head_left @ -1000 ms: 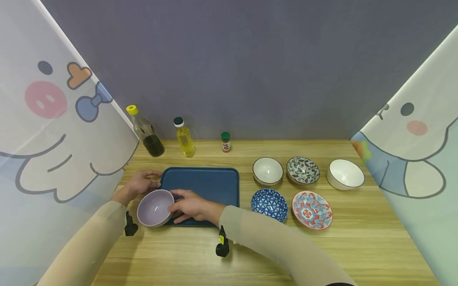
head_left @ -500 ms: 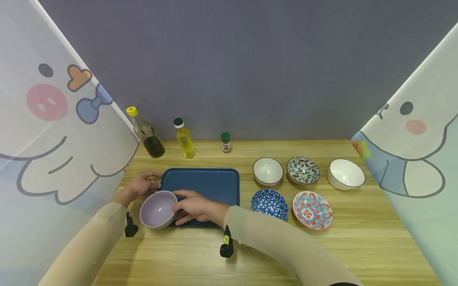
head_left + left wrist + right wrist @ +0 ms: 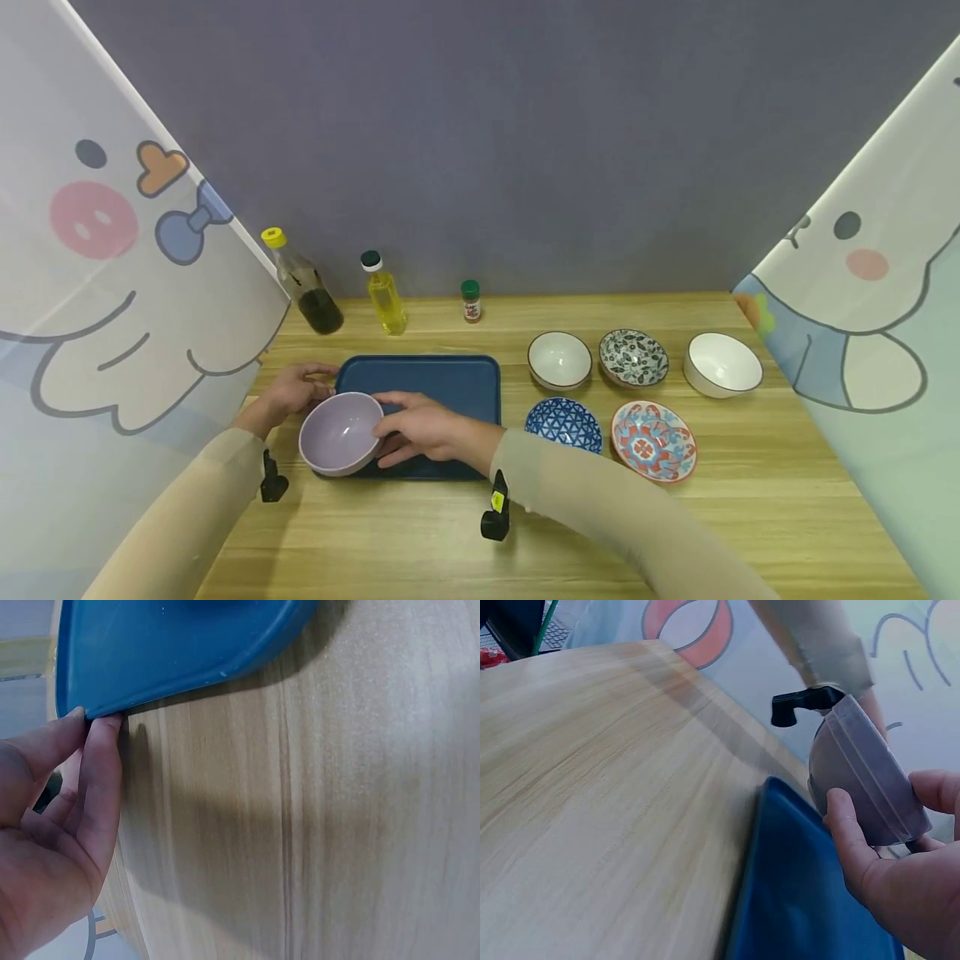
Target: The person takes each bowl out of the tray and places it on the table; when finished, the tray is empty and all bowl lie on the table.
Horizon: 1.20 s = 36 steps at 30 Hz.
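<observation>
A light purple bowl [image 3: 339,435] is held by my right hand [image 3: 426,429] at its right side, above the left front part of a blue tray [image 3: 442,379]. In the right wrist view the bowl [image 3: 859,769] is seen from its outside, tilted, with the thumb on one side and fingers on the other; the tray [image 3: 799,892] lies below it. My left hand [image 3: 291,390] is at the tray's left back corner. In the left wrist view its thumb and a finger pinch the tray's rim [image 3: 172,691]. The bowl hides the tray's near left corner in the head view.
Behind the tray stand a dark sauce bottle [image 3: 318,304], a yellow oil bottle [image 3: 387,304] and a green-capped spice jar [image 3: 471,304]. To the right are several bowls, among them a blue patterned one [image 3: 562,423] near the right sleeve and a red-rimmed one [image 3: 652,442].
My right hand has moved rightward with the purple bowl, bringing it farther over the tray. The left hand has stayed at the tray's corner.
</observation>
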Each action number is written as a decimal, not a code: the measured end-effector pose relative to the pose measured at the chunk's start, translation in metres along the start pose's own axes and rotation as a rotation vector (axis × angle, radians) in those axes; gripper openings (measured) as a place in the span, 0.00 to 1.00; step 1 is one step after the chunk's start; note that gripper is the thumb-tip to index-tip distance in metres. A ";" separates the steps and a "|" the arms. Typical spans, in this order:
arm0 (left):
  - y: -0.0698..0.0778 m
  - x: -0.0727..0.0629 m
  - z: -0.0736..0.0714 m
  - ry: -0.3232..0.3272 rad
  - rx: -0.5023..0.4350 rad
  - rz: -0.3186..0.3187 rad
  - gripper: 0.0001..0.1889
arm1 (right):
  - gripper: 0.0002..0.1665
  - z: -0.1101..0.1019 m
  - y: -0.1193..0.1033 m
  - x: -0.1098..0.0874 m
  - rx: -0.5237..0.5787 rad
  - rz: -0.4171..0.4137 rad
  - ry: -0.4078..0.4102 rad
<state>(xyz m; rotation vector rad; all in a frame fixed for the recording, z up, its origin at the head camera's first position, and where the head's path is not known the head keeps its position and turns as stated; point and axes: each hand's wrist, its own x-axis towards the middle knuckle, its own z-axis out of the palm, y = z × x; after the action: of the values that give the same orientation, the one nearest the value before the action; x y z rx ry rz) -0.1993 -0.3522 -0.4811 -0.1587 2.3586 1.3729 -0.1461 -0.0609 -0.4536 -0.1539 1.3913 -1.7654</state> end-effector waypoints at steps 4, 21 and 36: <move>0.000 -0.001 -0.001 -0.009 -0.003 0.003 0.28 | 0.39 -0.007 -0.010 -0.012 -0.008 -0.015 0.000; -0.001 -0.001 -0.002 -0.006 -0.060 -0.063 0.30 | 0.41 -0.045 -0.039 -0.072 -0.005 -0.069 -0.017; 0.000 -0.002 -0.001 -0.014 -0.037 -0.048 0.31 | 0.44 -0.097 -0.051 -0.135 -0.030 -0.133 0.039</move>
<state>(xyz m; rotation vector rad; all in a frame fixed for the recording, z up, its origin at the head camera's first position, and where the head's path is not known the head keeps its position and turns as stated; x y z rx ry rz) -0.1976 -0.3531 -0.4796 -0.2143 2.3038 1.3903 -0.1451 0.1025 -0.3935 -0.2344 1.4651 -1.8661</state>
